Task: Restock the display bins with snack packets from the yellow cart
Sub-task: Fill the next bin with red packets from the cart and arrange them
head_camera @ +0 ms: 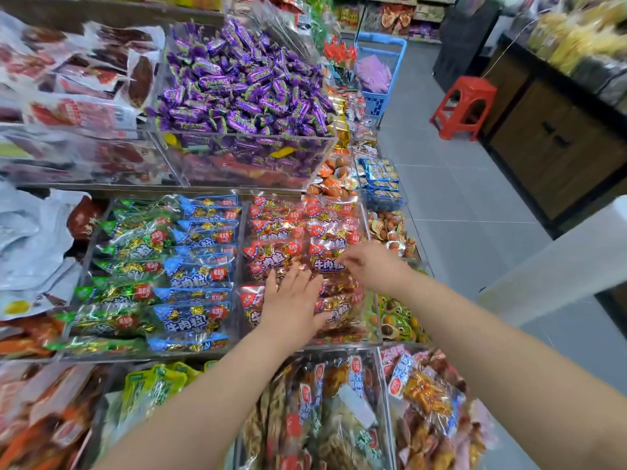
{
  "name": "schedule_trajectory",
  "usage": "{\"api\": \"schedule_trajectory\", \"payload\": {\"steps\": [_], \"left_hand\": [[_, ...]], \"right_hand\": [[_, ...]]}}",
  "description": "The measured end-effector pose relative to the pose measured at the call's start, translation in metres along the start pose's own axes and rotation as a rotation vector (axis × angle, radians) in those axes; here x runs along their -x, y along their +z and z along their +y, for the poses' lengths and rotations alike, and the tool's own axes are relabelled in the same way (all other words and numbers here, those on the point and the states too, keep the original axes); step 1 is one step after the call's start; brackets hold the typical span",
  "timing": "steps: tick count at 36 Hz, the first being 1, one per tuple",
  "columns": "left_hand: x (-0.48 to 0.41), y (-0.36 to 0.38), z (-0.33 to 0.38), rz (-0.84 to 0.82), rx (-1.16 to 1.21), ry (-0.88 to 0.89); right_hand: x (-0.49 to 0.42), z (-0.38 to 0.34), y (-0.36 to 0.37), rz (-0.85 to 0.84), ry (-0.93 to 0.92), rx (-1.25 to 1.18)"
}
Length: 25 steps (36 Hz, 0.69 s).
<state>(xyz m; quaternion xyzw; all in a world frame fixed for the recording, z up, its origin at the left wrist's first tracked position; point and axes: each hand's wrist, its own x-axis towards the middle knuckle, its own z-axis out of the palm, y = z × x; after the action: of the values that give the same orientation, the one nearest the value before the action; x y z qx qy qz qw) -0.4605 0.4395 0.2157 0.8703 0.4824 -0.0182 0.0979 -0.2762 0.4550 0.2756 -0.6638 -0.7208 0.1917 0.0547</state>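
Landmark: we take the clear red-packet bin (239,252), middle tier of the display, as reference for everything.
Red snack packets (281,232): inside the bin, rows lying flat and overlapping, filling it from back wall to front wall.
Left hand (291,300): over the front half of the bin, palm down, fingers straight and spread, pressing flat on the red packets; it holds nothing.
Right hand (369,266): at the bin's right side, further back than the left hand, fingers bent with tips on the edge of one red packet; it's blurred, so we cannot tell whether it pinches that packet or only touches it.
Hands: near each other, not touching.
Blue packets (200,276): in the compartment just left of the bin, sharing its left wall.
Green packets (129,266): one column further left of the bin, beside the blue ones.
Purple candies (244,86): heaped in a clear bin on the tier directly behind and above our bin.
Mixed bagged snacks (322,408): lower tier, right in front of the bin.
Red stool (464,106): on the grey floor, well apart, to the right and behind the bin.
Blue basket (383,72): on the floor far behind the bin, holding pink packs.
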Motion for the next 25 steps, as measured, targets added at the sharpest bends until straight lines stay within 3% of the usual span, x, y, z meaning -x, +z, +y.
{"api": "schedule_trajectory", "payload": {"steps": [4, 10, 21, 25], "left_hand": [[-0.001, 0.002, -0.003, 0.061, 0.079, -0.007], [-0.001, -0.002, -0.004, 0.072, 0.105, -0.005], [-0.039, -0.024, 0.004, 0.065, -0.052, 0.046], [-0.063, -0.033, -0.005, -0.041, -0.169, 0.098]], "right_hand": [[-0.024, -0.014, 0.012, -0.273, 0.004, 0.234], [-0.042, -0.03, 0.011, -0.384, 0.059, 0.403], [-0.025, -0.005, 0.005, -0.038, 0.017, 0.273], [-0.015, 0.002, 0.015, 0.131, -0.058, 0.067]]}}
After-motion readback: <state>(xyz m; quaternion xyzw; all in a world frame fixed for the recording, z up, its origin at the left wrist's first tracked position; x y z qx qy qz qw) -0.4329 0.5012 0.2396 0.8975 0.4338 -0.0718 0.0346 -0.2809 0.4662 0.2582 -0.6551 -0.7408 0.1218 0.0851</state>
